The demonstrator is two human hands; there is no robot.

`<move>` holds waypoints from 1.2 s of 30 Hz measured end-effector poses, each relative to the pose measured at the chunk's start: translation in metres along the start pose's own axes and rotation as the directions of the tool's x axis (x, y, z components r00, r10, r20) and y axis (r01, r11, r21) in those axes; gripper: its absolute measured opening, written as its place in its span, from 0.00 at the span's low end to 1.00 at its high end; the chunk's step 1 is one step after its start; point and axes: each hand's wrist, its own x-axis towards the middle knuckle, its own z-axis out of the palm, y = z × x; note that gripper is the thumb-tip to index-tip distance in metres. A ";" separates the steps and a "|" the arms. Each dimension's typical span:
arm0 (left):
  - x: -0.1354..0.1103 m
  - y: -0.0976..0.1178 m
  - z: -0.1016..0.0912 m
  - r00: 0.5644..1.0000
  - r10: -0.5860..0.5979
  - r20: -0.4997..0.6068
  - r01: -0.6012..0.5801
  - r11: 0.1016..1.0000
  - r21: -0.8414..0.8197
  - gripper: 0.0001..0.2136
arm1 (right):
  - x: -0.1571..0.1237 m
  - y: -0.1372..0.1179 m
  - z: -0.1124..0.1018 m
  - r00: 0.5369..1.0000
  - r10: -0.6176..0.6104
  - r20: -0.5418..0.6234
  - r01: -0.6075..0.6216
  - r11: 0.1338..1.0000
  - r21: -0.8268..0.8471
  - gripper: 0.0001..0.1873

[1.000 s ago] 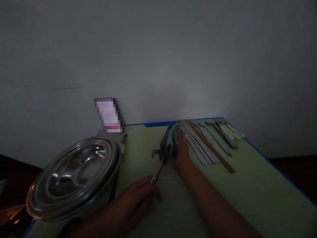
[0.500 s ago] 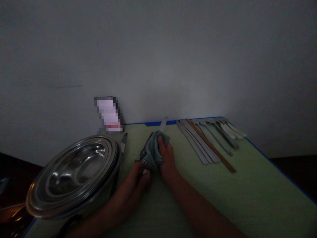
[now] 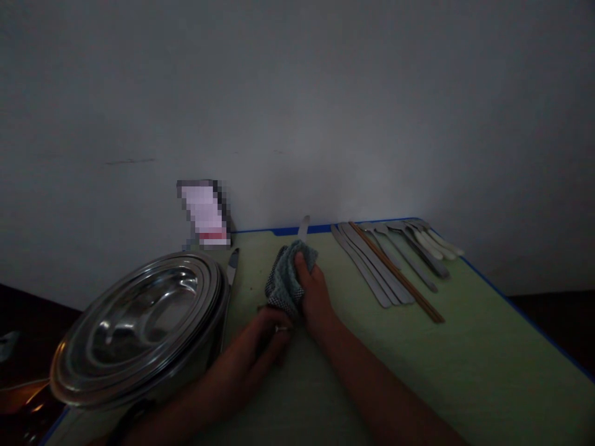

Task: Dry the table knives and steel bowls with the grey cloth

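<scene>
A table knife [image 3: 304, 228] is wrapped around its middle by a grey-green checked cloth [image 3: 283, 279], its blade tip sticking out at the far side. My right hand [image 3: 316, 297] grips the cloth with the thumb on top, pressing it around the blade. My left hand [image 3: 264, 337] is closed on the near end of the knife, just below the cloth; most of the handle is hidden by the fingers. Another table knife [image 3: 232, 267] lies left of the cloth, beside a stack of steel bowls [image 3: 139, 322].
On the right of the green table [image 3: 418, 371] lie several knives [image 3: 367, 266], wooden chopsticks [image 3: 400, 275], spoons and forks [image 3: 411, 260], and white-handled cutlery [image 3: 434, 243]. A blurred-out phone [image 3: 204, 214] leans against the wall [image 3: 297, 111] at the back.
The knife blade has shifted slightly left and away from me. My left hand has turned and moved a little to the right; the cloth has shifted slightly.
</scene>
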 end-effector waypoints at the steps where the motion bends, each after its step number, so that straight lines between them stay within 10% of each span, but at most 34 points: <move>1: -0.001 0.000 -0.001 0.999 0.049 0.010 -0.050 0.998 0.039 0.07 | 0.000 0.000 0.000 1.000 0.005 -0.002 -0.005 1.000 0.009 0.23; 4: -0.003 0.000 -0.001 0.989 0.137 0.049 -0.141 0.985 0.095 0.12 | 0.001 0.000 0.000 1.000 0.014 -0.001 -0.014 1.000 0.021 0.23; 12: -0.002 -0.001 0.002 0.994 -0.102 0.030 0.102 0.995 0.021 0.20 | 0.006 -0.002 0.002 0.993 0.069 -0.097 -0.068 0.998 0.013 0.21; 36: -0.001 0.007 -0.003 0.995 -0.025 0.098 0.023 1.000 0.020 0.14 | 0.005 -0.012 0.001 0.989 0.086 -0.117 -0.094 0.993 -0.067 0.17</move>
